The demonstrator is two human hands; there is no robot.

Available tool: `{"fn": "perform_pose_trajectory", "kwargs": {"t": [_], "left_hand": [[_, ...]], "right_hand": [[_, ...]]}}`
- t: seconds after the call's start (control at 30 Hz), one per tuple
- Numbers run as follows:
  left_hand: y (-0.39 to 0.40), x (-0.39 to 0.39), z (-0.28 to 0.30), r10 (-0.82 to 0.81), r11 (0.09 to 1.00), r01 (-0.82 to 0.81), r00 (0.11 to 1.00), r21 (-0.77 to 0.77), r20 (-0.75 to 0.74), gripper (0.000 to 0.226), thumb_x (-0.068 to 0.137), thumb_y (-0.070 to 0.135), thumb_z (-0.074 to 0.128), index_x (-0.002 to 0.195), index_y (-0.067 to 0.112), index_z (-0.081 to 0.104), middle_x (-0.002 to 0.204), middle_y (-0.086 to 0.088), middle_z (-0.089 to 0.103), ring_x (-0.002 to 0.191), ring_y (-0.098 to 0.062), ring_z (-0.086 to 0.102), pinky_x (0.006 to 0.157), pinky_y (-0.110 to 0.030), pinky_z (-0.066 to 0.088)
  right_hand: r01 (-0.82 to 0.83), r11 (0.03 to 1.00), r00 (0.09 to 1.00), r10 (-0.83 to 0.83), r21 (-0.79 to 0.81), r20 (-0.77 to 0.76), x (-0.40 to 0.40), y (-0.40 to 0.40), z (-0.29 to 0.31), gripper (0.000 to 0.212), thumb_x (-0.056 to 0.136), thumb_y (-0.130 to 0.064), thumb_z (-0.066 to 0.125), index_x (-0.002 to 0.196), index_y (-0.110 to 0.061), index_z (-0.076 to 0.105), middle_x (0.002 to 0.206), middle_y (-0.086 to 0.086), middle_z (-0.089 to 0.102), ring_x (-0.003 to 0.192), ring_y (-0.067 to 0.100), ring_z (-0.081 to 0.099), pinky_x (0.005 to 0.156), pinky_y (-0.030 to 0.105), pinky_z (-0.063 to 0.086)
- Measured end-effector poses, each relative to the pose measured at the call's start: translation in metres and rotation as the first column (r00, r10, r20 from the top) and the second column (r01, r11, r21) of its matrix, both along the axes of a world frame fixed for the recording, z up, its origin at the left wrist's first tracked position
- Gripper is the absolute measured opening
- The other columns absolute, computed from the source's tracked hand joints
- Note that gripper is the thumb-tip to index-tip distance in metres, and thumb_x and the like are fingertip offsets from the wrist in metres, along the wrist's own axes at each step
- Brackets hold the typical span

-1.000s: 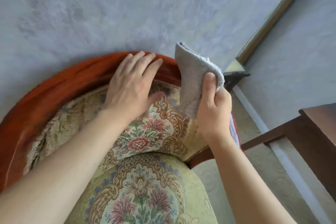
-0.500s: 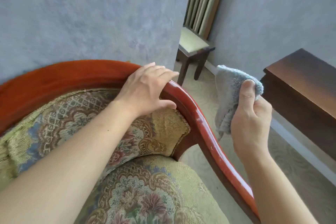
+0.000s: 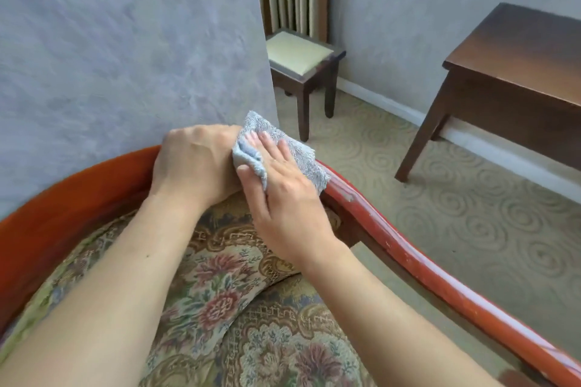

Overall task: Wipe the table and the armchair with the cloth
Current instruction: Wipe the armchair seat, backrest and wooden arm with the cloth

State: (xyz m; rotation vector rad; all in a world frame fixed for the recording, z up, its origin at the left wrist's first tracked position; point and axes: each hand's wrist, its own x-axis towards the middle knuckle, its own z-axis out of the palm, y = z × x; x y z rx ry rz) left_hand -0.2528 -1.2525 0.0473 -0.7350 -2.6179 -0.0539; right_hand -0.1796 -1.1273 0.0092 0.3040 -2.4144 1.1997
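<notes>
While your forearms cross the floral seat cushion, your right hand lies flat and open on the grey cloth, pressing it onto the armchair's red wooden rail. Your left hand curls closed over that rail, touching the cloth. Beyond stand a stool and dark wooden table.

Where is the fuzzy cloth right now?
In the head view, the cloth lies on the armchair's red wooden rim, pressed under the right hand, with the left hand beside it.
</notes>
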Motion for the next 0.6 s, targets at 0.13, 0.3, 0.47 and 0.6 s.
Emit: {"fn": "perform_pose_trajectory", "kwargs": {"t": [0.13, 0.3, 0.47, 0.6], "left_hand": [[-0.001, -0.001, -0.001, 0.013, 0.999, -0.013, 1.000, -0.039, 0.003, 0.027, 0.081, 0.041, 0.052, 0.067, 0.018, 0.056, 0.063, -0.005, 0.065, 0.055, -0.037, 0.063, 0.054, -0.028, 0.033], [-0.002, -0.004, -0.004, 0.003, 1.000, -0.003, 1.000, -0.015, -0.009, 0.060, 0.070, 0.082, 0.057, 0.084, 0.025, 0.071, 0.076, 0.001, 0.073, 0.070, -0.030, 0.070, 0.060, -0.032, 0.046], [-0.001, -0.004, -0.002, 0.036, 0.998, -0.036, 0.999, -0.048, 0.004, 0.072, 0.056, 0.091, 0.061, 0.089, 0.027, 0.071, 0.080, 0.005, 0.073, 0.076, -0.023, 0.070, 0.063, -0.032, 0.048], [-0.002, -0.003, -0.003, -0.009, 0.998, 0.008, 0.999, -0.055, -0.031, 0.073, 0.058, 0.090, 0.060, 0.087, 0.024, 0.070, 0.078, 0.003, 0.073, 0.072, -0.024, 0.069, 0.060, -0.030, 0.039]], "right_hand": [[0.098, 0.994, 0.986, -0.089, 0.057, -0.140, -0.004, -0.005, -0.020, 0.045, 0.101, -0.022, 0.043, 0.136, 0.005, 0.052, 0.143, 0.018, 0.051, 0.140, 0.030, 0.041, 0.117, 0.045, 0.029], [0.201, 0.969, 0.971, -0.177, 0.147, -0.161, 0.008, 0.020, -0.043, 0.043, 0.102, -0.021, 0.045, 0.136, 0.002, 0.052, 0.145, 0.016, 0.049, 0.140, 0.028, 0.041, 0.116, 0.046, 0.032], [0.442, 0.890, 0.891, -0.451, 0.114, 0.062, 0.042, 0.051, -0.065, 0.057, 0.102, -0.038, 0.030, 0.141, -0.001, 0.048, 0.148, 0.007, 0.047, 0.142, 0.016, 0.037, 0.119, 0.027, 0.023], [0.505, 0.863, 0.850, -0.502, 0.023, 0.159, 0.035, 0.031, -0.055, 0.064, 0.099, -0.046, 0.024, 0.147, -0.007, 0.042, 0.153, 0.004, 0.040, 0.141, 0.001, 0.021, 0.119, 0.018, 0.008]]}}
